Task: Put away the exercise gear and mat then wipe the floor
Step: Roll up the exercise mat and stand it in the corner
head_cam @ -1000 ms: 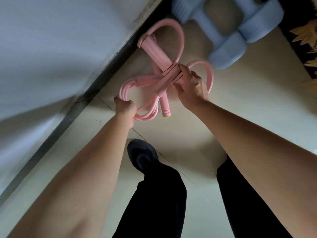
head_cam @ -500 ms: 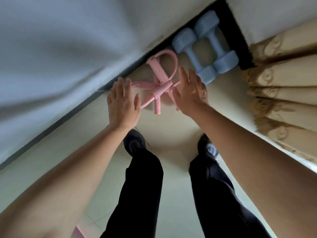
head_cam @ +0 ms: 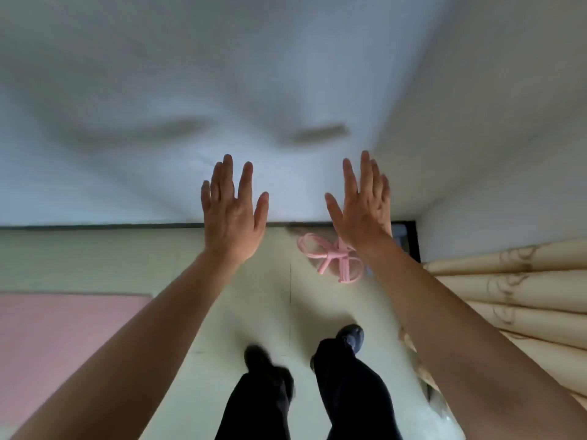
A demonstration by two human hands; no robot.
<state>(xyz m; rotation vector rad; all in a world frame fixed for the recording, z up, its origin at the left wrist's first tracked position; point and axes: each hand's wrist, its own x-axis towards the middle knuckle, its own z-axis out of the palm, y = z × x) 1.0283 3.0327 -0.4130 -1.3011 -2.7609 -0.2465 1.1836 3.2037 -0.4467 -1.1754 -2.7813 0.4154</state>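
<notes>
Pink looped pull-rope (head_cam: 330,260) is being borne at the far edge of the pale floor (head_cam: 254,281); left hand (head_cam: 233,217) and right hand (head_cam: 362,214) are being held wide-fingered, empty.

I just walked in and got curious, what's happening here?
A person is tidying up exercise gear. Both the left hand and the right hand are open and hold nothing. The pink pull rope lies on the floor by the wall, near the corner. The pink mat lies flat on the left, not yet put away.
</notes>
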